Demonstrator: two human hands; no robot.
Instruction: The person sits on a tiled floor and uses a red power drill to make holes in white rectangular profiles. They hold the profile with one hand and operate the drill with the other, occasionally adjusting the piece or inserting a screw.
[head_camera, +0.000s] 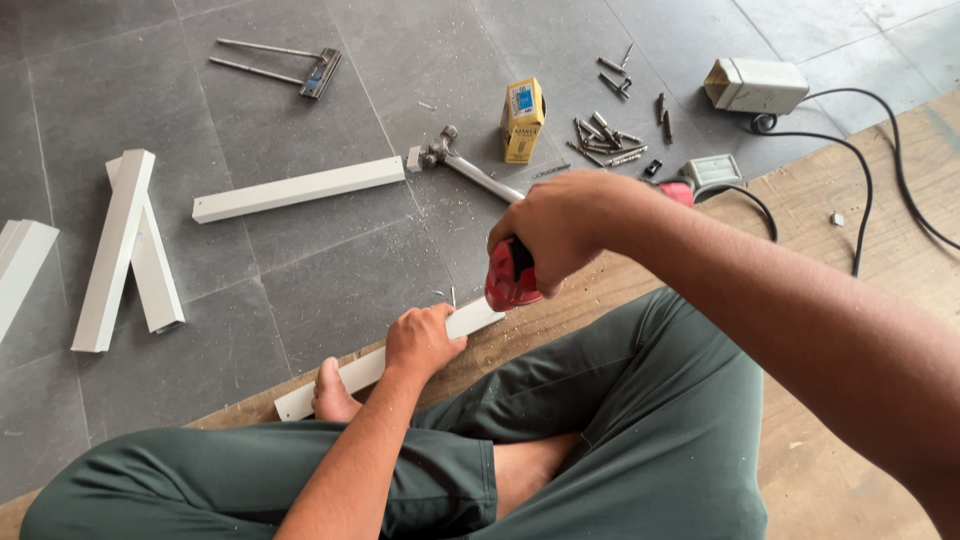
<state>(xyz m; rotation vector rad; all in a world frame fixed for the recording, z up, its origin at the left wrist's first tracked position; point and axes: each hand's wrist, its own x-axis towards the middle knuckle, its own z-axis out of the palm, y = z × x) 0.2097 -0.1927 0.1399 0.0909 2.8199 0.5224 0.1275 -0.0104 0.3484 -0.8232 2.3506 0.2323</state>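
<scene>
Far left on the grey floor (330, 290) you've got a white bar end (20, 262) poking in from the edge, then two more white bars (120, 250) lying crossed over each other. Up top there's a metal bracket with two rods (290, 62), and below it a longer white bar (297, 189) lying at a slant by itself.

Down near your lap, your bare foot (332, 393) presses on the white bar (350, 375) you're working on, which lies at the edge of the wooden board (850, 400) where it meets the tile. Your left hand (423, 341) is clamped down on that same bar, fingers wrapped over it, just right of the foot. Its far end sticks out right under the red tool (512, 283).

Your right hand (560, 228) has its grip closed tight round that red tool, holding it tip-down onto the bar's end. Can't tell exactly what sort of tool it is since your hand covers most of it.

Behind the hands lies a hammer (462, 163) on the floor, then a small yellow box (522, 119) standing upright, then a scatter of screws (608, 135). Further right there's a grey plug block (712, 170), a white box-shaped unit (757, 86) and black cables (870, 180) trailing across the board.
</scene>
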